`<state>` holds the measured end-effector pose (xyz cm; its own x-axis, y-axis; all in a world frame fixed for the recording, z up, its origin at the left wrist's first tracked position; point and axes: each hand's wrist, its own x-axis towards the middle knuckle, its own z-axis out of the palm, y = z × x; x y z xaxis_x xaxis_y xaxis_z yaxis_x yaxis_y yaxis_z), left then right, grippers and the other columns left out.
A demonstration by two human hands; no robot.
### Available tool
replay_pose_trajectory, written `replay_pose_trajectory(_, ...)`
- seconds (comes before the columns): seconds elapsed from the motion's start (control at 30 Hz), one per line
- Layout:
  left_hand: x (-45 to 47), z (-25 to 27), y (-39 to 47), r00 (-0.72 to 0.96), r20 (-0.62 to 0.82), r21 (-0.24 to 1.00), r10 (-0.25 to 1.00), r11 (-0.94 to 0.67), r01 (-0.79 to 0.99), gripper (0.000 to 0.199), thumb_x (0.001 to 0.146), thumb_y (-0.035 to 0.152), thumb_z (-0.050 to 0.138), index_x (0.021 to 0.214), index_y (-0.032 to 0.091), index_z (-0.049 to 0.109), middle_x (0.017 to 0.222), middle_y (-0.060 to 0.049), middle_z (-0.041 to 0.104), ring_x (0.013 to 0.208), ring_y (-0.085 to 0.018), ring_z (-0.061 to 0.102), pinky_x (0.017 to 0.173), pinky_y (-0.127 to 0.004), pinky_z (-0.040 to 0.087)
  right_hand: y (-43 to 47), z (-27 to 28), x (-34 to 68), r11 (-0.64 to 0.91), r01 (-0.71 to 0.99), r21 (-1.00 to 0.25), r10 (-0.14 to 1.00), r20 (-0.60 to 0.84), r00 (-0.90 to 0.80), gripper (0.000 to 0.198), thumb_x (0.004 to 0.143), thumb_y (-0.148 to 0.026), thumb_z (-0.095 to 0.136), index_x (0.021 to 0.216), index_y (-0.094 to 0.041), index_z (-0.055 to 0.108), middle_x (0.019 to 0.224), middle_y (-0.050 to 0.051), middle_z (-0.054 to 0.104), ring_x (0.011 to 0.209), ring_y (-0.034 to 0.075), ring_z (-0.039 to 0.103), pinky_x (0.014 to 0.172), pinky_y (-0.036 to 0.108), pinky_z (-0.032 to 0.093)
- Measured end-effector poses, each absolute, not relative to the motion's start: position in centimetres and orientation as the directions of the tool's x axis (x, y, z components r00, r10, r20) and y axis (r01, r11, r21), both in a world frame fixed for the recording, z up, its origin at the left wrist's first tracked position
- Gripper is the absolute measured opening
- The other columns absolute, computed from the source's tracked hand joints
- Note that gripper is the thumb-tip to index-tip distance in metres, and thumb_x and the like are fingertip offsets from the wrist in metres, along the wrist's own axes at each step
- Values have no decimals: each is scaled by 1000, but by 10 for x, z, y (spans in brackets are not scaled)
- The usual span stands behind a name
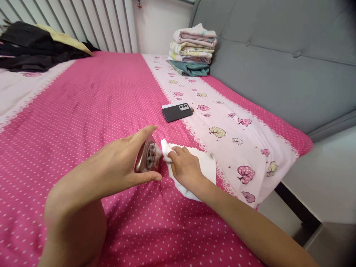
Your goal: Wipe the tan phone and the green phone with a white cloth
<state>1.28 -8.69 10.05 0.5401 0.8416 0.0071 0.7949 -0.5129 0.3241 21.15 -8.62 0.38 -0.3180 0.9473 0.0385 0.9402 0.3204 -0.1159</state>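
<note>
My left hand (129, 157) is closed around a shiny rose-coloured phone (144, 163), held on edge with its round camera block facing right. Thumb and finger reach past the phone's edges on both sides. Close by on the right, my right hand (185, 167) has its fingers curled on a white cloth (207, 165). The cloth's gathered end stands up near the phone, and the rest lies spread over the bed. Beyond both hands, a black phone (174, 113) lies back up, with a pale flat thing partly hidden under it.
Pink dotted bedding (111, 92) with a tree-print band covers the bed. Folded cloths (194, 46) are stacked against the grey headboard (264, 37). Dark clothes (36, 48) lie at the far left, before a white radiator (97, 22). The bed's edge drops off at right.
</note>
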Motion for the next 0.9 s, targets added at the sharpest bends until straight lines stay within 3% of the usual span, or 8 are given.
replay_pose_trajectory(0.9, 15, 102, -86, 544, -2, 318, 839, -515, 796, 89, 81, 71, 54, 148, 19, 26, 105, -11, 66, 86, -28, 65, 71, -38, 48, -87, 3, 212, 330, 938, -110, 944, 47, -327, 26, 89, -11, 47, 109, -20, 62, 124, 8, 61, 104, 23, 53, 73, 33, 47)
